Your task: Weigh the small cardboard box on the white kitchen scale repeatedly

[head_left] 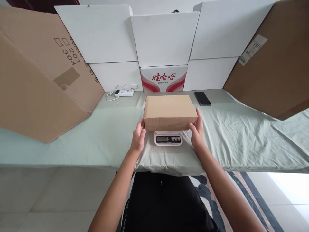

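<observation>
Gripping cardboard box (169, 111) atop kitchen scale (168, 138): left hand (138, 137) and right hand (197, 130) clasped on opposite near ends. Probably light, stiff, smooth-sided; best held by both ends.

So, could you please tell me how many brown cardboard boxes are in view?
3. A small closed box sits on the scale, held by the left hand and right hand. A large box leans at the left, another at the right. Others may be hidden.
</observation>
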Available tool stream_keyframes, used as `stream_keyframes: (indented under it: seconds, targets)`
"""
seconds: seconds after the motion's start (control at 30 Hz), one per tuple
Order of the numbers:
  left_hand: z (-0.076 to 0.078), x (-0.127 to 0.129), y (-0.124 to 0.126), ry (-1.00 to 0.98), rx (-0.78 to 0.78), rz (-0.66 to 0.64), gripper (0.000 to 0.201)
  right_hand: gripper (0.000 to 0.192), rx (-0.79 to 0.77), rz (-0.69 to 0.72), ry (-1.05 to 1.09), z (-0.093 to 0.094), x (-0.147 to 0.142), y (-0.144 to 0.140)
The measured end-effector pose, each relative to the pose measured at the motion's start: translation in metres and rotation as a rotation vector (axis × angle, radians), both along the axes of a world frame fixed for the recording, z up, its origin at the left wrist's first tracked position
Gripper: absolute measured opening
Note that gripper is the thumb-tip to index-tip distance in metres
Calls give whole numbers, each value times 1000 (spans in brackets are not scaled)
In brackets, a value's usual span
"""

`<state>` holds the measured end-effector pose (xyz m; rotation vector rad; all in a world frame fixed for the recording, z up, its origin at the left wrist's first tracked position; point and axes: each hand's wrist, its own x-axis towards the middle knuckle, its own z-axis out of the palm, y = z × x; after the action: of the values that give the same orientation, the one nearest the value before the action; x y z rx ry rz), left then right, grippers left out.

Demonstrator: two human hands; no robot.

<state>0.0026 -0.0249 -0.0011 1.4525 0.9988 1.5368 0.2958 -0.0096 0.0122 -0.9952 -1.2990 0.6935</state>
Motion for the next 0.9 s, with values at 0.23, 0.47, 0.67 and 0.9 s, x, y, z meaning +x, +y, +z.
stream_keyframes:
  seconds: [0.23,0.47,0.67,0.9]
  targets:
    - [11,1,-2,-6,-17,2,93,94,-12,36,-19,10,-2,-1]
    - [54,-3,48,-60,8,23,72,81,176,-22,-148,48,6,44]
    - [26,14,127,-160,-73,69,74,91,167,-3,-106,26,-4,129]
    - [-5,25,139,-132,-192,95,75,106,25,-23,-11,-16,-11,142]
